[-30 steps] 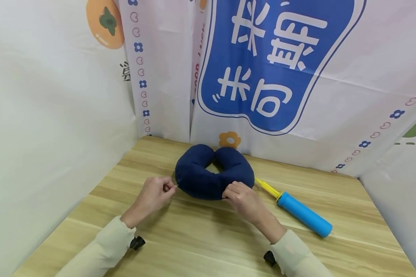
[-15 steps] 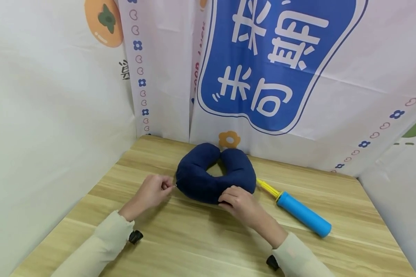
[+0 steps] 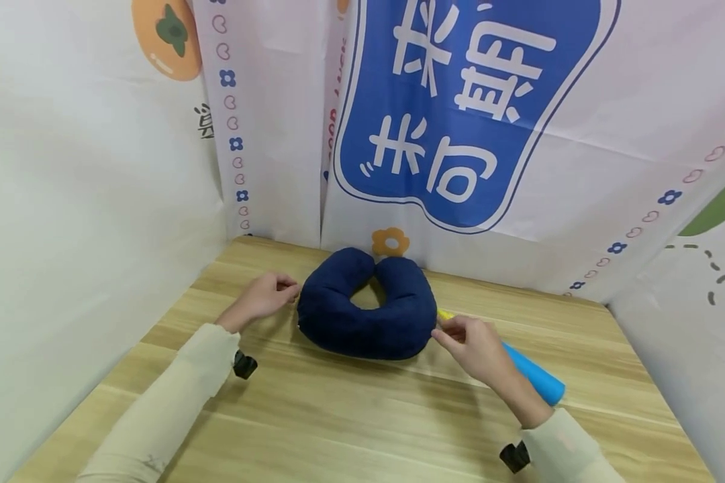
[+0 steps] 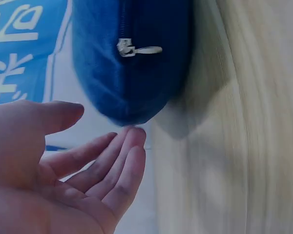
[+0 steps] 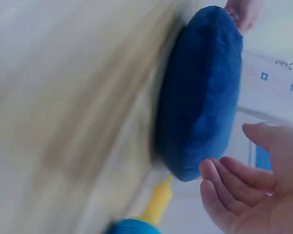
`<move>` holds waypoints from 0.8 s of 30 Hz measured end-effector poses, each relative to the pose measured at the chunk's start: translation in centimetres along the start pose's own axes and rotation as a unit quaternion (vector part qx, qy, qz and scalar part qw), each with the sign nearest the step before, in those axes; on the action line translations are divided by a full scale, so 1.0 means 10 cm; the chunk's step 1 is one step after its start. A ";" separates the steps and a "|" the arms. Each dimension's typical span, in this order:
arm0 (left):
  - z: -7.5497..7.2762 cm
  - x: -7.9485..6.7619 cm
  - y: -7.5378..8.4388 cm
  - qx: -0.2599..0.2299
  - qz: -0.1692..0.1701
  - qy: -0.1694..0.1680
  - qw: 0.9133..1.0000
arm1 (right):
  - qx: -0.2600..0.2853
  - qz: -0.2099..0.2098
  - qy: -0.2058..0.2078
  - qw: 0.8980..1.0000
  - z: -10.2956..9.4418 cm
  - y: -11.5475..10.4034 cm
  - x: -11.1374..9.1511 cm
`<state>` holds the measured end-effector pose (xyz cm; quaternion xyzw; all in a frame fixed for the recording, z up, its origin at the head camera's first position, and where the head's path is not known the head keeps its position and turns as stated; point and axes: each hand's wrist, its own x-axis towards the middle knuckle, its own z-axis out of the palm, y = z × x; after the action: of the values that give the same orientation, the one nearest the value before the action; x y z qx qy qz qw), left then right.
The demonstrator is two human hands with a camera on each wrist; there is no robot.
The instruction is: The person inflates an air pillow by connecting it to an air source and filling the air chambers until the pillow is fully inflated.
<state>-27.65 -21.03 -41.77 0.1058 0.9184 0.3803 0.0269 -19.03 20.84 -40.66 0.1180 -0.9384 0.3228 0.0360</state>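
Note:
A navy U-shaped neck pillow lies on the wooden table, its two ends pointing towards the back wall. At its left side is my left hand, fingers loosely extended and fingertips at the fabric; whether they touch is unclear. A silver zipper pull hangs from the end of the pillow's zipper in the left wrist view, apart from that hand. Beside the pillow's right side is my right hand, its fingers relaxed in the right wrist view with nothing between them.
A blue hand pump with a yellow nozzle lies to the right of the pillow, partly hidden behind the right hand. White printed cloth hangs behind the table and at its sides.
My left hand has left the zipper pull and moved forward along the pillow's left side. My right hand has let go of the front edge and moved to the right side.

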 end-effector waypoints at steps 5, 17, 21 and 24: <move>0.08 0.08 -0.07 -0.007 -0.034 0.003 0.999 | 0.036 0.052 -0.020 0.998 0.24 0.04 0.04; 0.07 -0.18 -0.02 -0.066 -0.042 0.018 0.997 | 0.068 0.057 -0.025 0.996 0.36 -0.12 0.32; 0.06 -0.39 0.05 -0.071 -0.037 0.007 0.997 | 0.077 0.053 -0.021 0.995 0.33 -0.09 0.48; 0.06 -0.54 0.12 -0.088 -0.037 -0.019 0.995 | 0.072 0.050 -0.012 0.996 0.32 -0.03 0.59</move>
<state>-22.08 -20.92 -41.52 0.0759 0.8839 0.4564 0.0679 -24.61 17.44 -42.15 0.0775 -0.9178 0.3894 -0.0003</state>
